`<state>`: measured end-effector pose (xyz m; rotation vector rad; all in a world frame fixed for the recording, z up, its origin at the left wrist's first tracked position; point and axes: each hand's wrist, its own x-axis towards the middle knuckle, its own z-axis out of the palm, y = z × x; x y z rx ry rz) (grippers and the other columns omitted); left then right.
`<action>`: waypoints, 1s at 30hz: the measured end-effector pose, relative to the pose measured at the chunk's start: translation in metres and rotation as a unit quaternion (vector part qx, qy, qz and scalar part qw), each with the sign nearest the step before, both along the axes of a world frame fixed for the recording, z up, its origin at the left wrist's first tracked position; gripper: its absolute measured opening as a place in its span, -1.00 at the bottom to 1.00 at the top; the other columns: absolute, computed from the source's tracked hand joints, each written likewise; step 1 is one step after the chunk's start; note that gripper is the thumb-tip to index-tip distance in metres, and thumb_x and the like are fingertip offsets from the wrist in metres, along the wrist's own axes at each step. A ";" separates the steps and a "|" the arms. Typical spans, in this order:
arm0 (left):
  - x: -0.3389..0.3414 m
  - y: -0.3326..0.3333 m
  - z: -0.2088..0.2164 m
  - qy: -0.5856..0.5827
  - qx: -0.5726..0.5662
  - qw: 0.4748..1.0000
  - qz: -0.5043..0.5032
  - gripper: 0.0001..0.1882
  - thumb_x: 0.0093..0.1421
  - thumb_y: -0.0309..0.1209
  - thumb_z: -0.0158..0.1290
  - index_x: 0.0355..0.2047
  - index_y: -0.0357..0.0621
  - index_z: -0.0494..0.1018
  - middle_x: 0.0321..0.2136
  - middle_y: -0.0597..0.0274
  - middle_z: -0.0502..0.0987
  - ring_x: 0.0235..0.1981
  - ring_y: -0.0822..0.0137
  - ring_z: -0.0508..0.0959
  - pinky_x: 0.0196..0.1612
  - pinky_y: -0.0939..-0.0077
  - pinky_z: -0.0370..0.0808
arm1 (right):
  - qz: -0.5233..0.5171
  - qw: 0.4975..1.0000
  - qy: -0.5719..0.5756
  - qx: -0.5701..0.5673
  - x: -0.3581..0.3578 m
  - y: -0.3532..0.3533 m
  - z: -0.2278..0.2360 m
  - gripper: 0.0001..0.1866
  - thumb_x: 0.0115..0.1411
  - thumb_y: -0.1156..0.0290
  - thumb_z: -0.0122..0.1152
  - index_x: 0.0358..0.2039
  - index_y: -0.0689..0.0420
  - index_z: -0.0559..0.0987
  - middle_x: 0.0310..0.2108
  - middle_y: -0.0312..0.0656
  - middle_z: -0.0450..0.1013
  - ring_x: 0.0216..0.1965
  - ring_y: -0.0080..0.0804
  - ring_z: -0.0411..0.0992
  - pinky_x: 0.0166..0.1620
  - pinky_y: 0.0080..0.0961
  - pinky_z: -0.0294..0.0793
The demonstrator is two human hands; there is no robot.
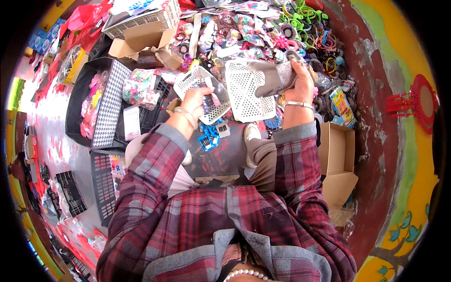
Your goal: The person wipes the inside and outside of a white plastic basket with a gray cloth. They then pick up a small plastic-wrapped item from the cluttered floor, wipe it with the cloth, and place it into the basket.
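My left hand [192, 99] is closed at the near side of a white perforated basket [184, 83]. Its fingers pinch a small clear packet [206, 104] with something dark inside, partly hidden by the hand. Higher up, my right hand [302, 84] grips a limp grey-brown piece [271, 80], perhaps cloth or a bag; its kind is unclear. That piece hangs over the right edge of a second white perforated basket [240, 107], which looks mostly bare. Blue carded packets [209, 137] lie on the floor just below the baskets, between my feet.
Beyond the baskets spreads a heap of packaged hair accessories [244, 35], with green headbands [305, 16] at its far right. An open cardboard box [336, 150] stands right of me. To the left are a black bin [77, 105], a bag of colourful pieces [139, 87] and another carton [145, 40].
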<state>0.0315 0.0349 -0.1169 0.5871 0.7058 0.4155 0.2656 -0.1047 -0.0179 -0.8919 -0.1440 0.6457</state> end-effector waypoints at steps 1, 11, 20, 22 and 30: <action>0.015 -0.006 -0.008 0.027 -0.023 0.999 -0.002 -0.92 0.03 -0.59 0.00 -0.43 -0.34 0.39 -0.62 0.10 0.47 -0.62 0.20 0.52 -0.49 0.32 0.54 | -0.033 0.999 0.011 0.012 0.005 -0.004 -0.002 -0.83 0.05 0.51 0.09 -0.30 0.20 0.50 -0.33 -0.19 0.47 -0.32 -0.31 0.45 -0.22 -0.37 0.46; 0.147 0.028 -0.112 0.167 0.042 0.984 0.037 -0.83 0.12 -0.46 -0.05 -0.29 -0.28 0.39 -0.49 0.08 0.50 -0.54 0.23 0.52 -0.49 0.30 0.50 | -0.033 0.994 0.107 -0.003 0.013 -0.003 -0.019 -0.86 0.05 0.51 0.09 -0.33 0.20 0.51 -0.38 -0.18 0.49 -0.38 -0.32 0.47 -0.26 -0.36 0.48; 0.095 0.010 -0.004 -0.103 -0.101 0.989 -0.020 -0.72 0.17 -0.25 -0.13 -0.35 -0.28 0.32 -0.32 -0.18 0.46 -0.26 -0.03 0.50 -0.21 0.08 0.47 | 0.059 0.995 0.085 0.008 0.007 -0.006 -0.013 -0.81 0.06 0.49 0.11 -0.27 0.22 0.51 -0.35 -0.21 0.46 -0.36 -0.45 0.44 -0.28 -0.47 0.47; 0.074 0.010 0.028 -0.200 -0.117 0.972 -0.032 -0.65 0.14 -0.35 -0.18 -0.13 -0.37 0.24 -0.15 -0.29 0.37 -0.07 -0.10 0.39 -0.04 -0.10 0.33 | 0.120 0.992 0.033 0.020 -0.004 -0.001 -0.006 -0.76 0.12 0.46 0.05 -0.18 0.22 0.48 -0.30 -0.23 0.46 -0.30 -0.47 0.43 -0.23 -0.52 0.44; 0.012 -0.028 0.098 -0.139 0.075 0.987 0.028 -0.79 0.18 -0.47 -0.07 -0.15 -0.13 0.32 -0.27 0.27 0.46 -0.25 0.34 0.47 -0.15 0.29 0.40 | 0.271 0.959 0.058 0.066 -0.078 0.012 0.013 -0.71 0.18 0.28 0.04 -0.15 0.16 0.45 -0.26 -0.27 0.44 -0.21 -0.48 0.38 -0.12 -0.48 0.35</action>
